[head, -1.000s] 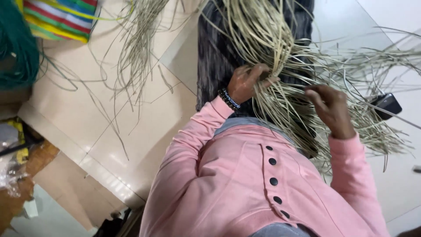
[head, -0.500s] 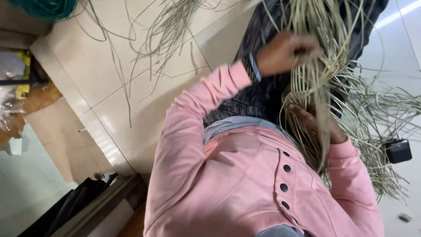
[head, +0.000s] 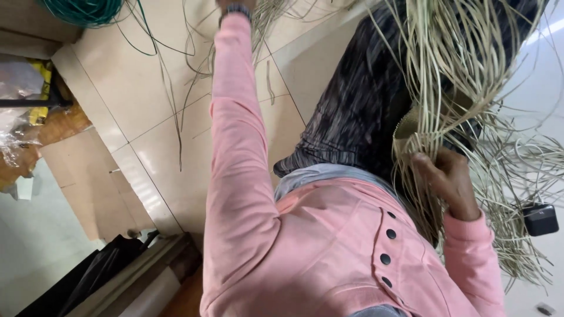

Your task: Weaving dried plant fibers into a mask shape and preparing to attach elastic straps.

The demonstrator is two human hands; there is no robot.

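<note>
Head view looks down over a pink buttoned top (head: 329, 252) at someone sitting on the tiled floor (head: 153, 100) with a mass of pale cane strands (head: 464, 76) in their lap. The left arm has shot out since half a second ago: then that hand was gripping the strands close above the lap, now the pink sleeve is stretched straight away from the bundle and the left hand (head: 235, 4) is nearly cut off at the top edge, so I cannot tell how its fingers stand. The right hand (head: 449, 179) has stayed put, fingers curled tight around the gathered strands just below the woven rim. A small black box (head: 540, 218) lies right of the bundle, a green cord coil (head: 82, 9) far left.
</note>
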